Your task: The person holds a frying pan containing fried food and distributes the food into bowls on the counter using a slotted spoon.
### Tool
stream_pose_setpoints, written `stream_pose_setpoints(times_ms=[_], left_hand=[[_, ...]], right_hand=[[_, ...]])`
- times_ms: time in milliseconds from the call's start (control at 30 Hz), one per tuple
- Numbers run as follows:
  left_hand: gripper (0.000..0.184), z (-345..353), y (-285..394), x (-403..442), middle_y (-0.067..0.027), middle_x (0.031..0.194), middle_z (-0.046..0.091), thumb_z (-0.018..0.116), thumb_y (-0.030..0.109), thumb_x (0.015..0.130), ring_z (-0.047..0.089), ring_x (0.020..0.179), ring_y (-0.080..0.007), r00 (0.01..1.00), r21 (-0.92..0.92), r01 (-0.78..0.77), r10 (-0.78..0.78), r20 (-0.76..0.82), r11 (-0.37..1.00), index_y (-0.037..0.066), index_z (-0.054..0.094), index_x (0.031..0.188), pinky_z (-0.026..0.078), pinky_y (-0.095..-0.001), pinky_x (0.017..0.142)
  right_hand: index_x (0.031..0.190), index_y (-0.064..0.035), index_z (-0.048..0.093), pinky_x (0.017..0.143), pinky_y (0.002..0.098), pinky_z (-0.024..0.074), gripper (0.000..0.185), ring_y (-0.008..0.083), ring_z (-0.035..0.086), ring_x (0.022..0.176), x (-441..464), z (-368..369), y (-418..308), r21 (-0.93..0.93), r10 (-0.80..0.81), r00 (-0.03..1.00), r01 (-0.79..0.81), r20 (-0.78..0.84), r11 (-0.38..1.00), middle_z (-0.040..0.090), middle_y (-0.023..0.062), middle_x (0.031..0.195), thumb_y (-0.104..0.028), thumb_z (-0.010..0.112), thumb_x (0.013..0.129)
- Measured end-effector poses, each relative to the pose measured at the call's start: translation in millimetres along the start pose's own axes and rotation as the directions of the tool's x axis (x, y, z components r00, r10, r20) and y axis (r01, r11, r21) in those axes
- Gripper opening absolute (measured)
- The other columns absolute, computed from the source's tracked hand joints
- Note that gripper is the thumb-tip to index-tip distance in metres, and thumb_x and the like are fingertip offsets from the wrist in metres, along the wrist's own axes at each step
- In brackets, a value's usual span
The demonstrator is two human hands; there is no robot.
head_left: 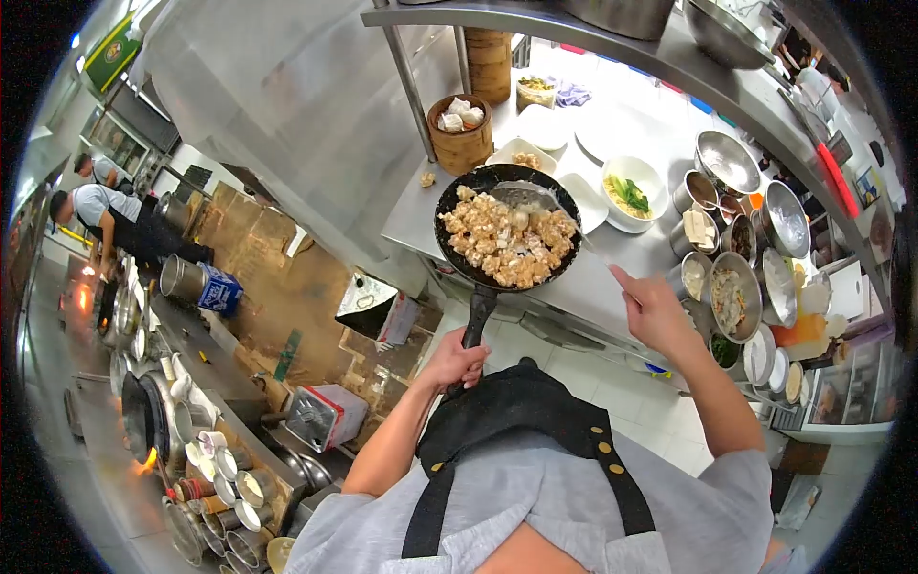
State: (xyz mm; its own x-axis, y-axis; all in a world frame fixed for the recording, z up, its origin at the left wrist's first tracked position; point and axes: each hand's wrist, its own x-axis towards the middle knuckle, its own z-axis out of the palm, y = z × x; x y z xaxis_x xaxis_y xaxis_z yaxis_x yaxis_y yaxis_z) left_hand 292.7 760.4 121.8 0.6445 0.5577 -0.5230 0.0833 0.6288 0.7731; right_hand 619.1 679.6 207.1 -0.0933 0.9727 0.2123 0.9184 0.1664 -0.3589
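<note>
A black frying pan (442,226), held slightly above the steel counter, is full of pale golden-brown fried pieces (507,241). My left hand (457,364) is closed around its black handle (480,311). My right hand (662,311) grips the thin handle of a metal ladle (524,195), with the index finger stretched along it. The ladle's broad head rests among the pieces at the pan's far side. Just beyond the pan, a white dish (547,159) holds similar pieces. A white bowl (617,218) with noodles and green leaves (626,191) stands to the pan's right.
A bamboo steamer (462,145) with white buns is at the counter's back left. Metal bowls (729,163) and containers crowd the right side. A steel shelf (535,24) hangs above. Far left, co-workers (120,210) stand by stoves with flames. A tin (325,418) stands on the left.
</note>
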Motion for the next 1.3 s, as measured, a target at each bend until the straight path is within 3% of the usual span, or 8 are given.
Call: stream_pose_setpoints(times_ms=[133, 567, 667, 767, 800, 833, 1067, 1300], left_hand=[[0.017, -3, -9, 12, -0.0021, 0.052, 0.041, 0.057, 0.004, 0.086, 0.040, 0.038, -0.0106, 0.998, -0.007, -0.051, 0.051, 0.030, 0.999, 0.005, 0.041, 0.079, 0.035, -0.0283, 0.035], [0.015, 5, -9, 3, -0.0028, 0.052, 0.043, 0.056, 0.004, 0.086, 0.041, 0.038, -0.0114, 0.995, 0.166, -0.064, 0.076, -0.068, 0.984, 0.004, 0.040, 0.084, 0.036, -0.0289, 0.034], [0.015, 15, -6, 4, -0.0029, 0.050, 0.045, 0.055, 0.007, 0.085, 0.043, 0.036, -0.0127, 0.987, 0.241, -0.099, 0.125, -0.097, 0.966, 0.003, 0.040, 0.083, 0.036, -0.0296, 0.034], [0.015, 22, 6, 7, -0.0032, 0.050, 0.046, 0.055, 0.008, 0.084, 0.045, 0.036, -0.0132, 0.984, 0.390, -0.083, 0.137, -0.113, 0.917, 0.002, 0.041, 0.083, 0.037, -0.0301, 0.034], [0.015, 22, 8, 8, -0.0032, 0.050, 0.046, 0.055, 0.008, 0.084, 0.045, 0.036, -0.0132, 0.983, 0.402, -0.084, 0.142, -0.115, 0.912, 0.002, 0.041, 0.083, 0.037, -0.0301, 0.034], [0.016, 22, 10, 8, -0.0034, 0.050, 0.046, 0.055, 0.008, 0.083, 0.046, 0.036, -0.0132, 0.989, 0.396, -0.068, 0.114, -0.095, 0.916, 0.002, 0.041, 0.083, 0.037, -0.0300, 0.034], [0.016, 29, 26, 4, -0.0028, 0.053, 0.045, 0.056, 0.006, 0.083, 0.044, 0.038, -0.0113, 1.000, 0.319, 0.014, -0.008, -0.021, 0.948, 0.003, 0.040, 0.083, 0.036, -0.0287, 0.034], [0.015, 22, 9, 8, -0.0011, 0.054, 0.042, 0.057, 0.007, 0.086, 0.041, 0.039, -0.0108, 0.998, 0.102, 0.051, -0.056, 0.041, 0.993, 0.006, 0.043, 0.081, 0.036, -0.0292, 0.036]], right_hand=[[0.126, -0.0052, 0.052, 0.060, 0.0467, 0.0461, 0.050, 0.0356, 0.056, 0.062, -14, -2, -12, -0.039, 0.078, 0.988, -0.073, 0.134, 0.997, 0.056, 0.0182, 0.067, -0.002, 0.053, 0.076], [0.131, -0.0030, 0.047, 0.061, 0.0474, 0.0479, 0.059, 0.0380, 0.058, 0.064, 41, 66, 36, -0.267, 0.096, 0.995, -0.084, 0.033, 0.960, 0.058, 0.0203, 0.069, -0.001, 0.055, 0.072], [0.130, -0.0016, 0.048, 0.062, 0.0488, 0.0469, 0.056, 0.0412, 0.057, 0.063, 43, 79, 28, -0.031, 0.236, 0.971, -0.235, 0.033, 0.972, 0.058, 0.0222, 0.069, -0.001, 0.053, 0.074], [0.129, -0.0014, 0.049, 0.047, 0.0375, 0.0439, 0.044, 0.0299, 0.052, 0.048, 60, 99, 42, 0.128, 0.062, 0.966, -0.031, -0.250, 0.991, 0.056, 0.0163, 0.063, -0.003, 0.049, 0.085], [0.130, -0.0016, 0.049, 0.042, 0.0322, 0.0393, 0.043, 0.0218, 0.047, 0.045, 69, 68, 15, 0.510, 0.373, 0.926, -0.347, 0.055, 0.787, 0.055, 0.0114, 0.062, -0.003, 0.049, 0.086], [0.130, -0.0017, 0.049, 0.038, 0.0269, 0.0346, 0.042, 0.0137, 0.043, 0.043, 74, 47, 0, 0.682, 0.484, 0.757, -0.632, 0.439, 0.368, 0.053, 0.0066, 0.062, -0.004, 0.048, 0.088], [0.131, -0.0012, 0.048, 0.036, 0.0194, 0.0254, 0.043, 0.0057, 0.037, 0.046, 67, 32, 44, 0.716, 0.264, 0.680, -0.695, 0.684, -0.063, 0.050, 0.0018, 0.065, -0.004, 0.050, 0.088], [0.131, -0.0005, 0.046, 0.037, 0.0177, 0.0238, 0.043, 0.0041, 0.036, 0.046, 47, 12, 18, 0.760, 0.515, 0.693, -0.640, 0.505, 0.116, 0.051, 0.0022, 0.066, -0.003, 0.050, 0.088]])
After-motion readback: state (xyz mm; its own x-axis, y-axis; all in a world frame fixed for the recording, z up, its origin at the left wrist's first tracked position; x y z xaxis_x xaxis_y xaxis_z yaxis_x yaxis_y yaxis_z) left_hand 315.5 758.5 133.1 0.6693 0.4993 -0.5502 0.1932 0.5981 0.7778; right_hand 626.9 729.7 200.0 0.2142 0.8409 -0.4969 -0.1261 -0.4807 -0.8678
